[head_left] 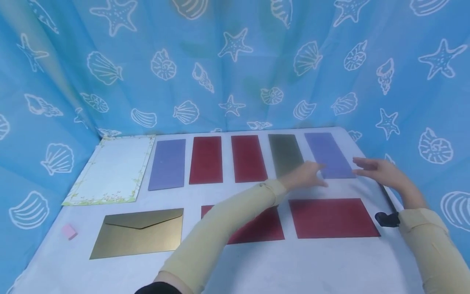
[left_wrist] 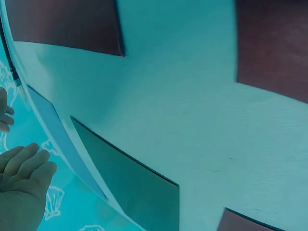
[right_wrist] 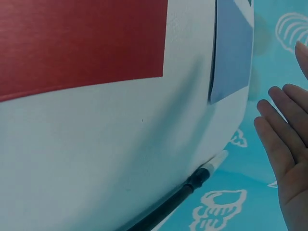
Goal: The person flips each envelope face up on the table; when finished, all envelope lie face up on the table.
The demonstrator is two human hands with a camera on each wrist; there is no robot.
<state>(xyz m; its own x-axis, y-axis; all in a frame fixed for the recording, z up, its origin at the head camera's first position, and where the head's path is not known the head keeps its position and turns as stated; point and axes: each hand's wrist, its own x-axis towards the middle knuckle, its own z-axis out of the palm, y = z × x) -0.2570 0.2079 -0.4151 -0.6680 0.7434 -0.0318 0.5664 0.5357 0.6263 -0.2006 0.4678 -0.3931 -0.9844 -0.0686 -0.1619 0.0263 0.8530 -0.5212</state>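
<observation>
Both hands reach over the table's right end, near a purple envelope [head_left: 328, 151] that lies at the back right. The left hand [head_left: 306, 175] is held at this envelope's front left, fingers extended, holding nothing. On the other side the right hand [head_left: 383, 173] hovers with its fingers extended and holds nothing. In the left wrist view the left hand [left_wrist: 24, 187] has its fingers loosely straight; in the right wrist view the right hand [right_wrist: 288, 144] shows straight fingers. A dark olive envelope [head_left: 286, 153] lies just left of the purple one.
Red envelopes [head_left: 334, 218] lie in the front and back rows. Left are another purple envelope [head_left: 167, 163], a gold envelope [head_left: 147, 237], a bordered paper sheet [head_left: 114, 167] and a pink block [head_left: 69, 231]. A dark pale-tipped rod [right_wrist: 168, 204] lies along the right edge. A blue curtain [head_left: 235, 81] surrounds the table.
</observation>
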